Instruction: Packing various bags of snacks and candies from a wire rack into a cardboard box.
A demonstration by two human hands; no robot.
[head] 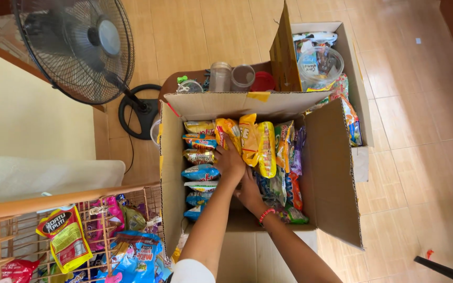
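An open cardboard box [331, 173] on the floor holds rows of snack packets. My left hand [229, 161] reaches in and grips a bunch of yellow snack packets [250, 137] standing upright in the middle. To its left lies a stack of blue and yellow packets [200, 172]. My right hand [249, 192], with a red bead bracelet on the wrist, sits lower in the box just under my left wrist. It presses against green and orange packets [289, 196], and its fingers are hidden among them.
A second open box [360, 89] with a clear plastic tub [320, 65] and more packets stands behind on the right. Clear jars [230, 77] stand on a brown surface behind. A standing fan [79, 47] is at the upper left. A wire rack [79, 230] of hanging packets is at the lower left.
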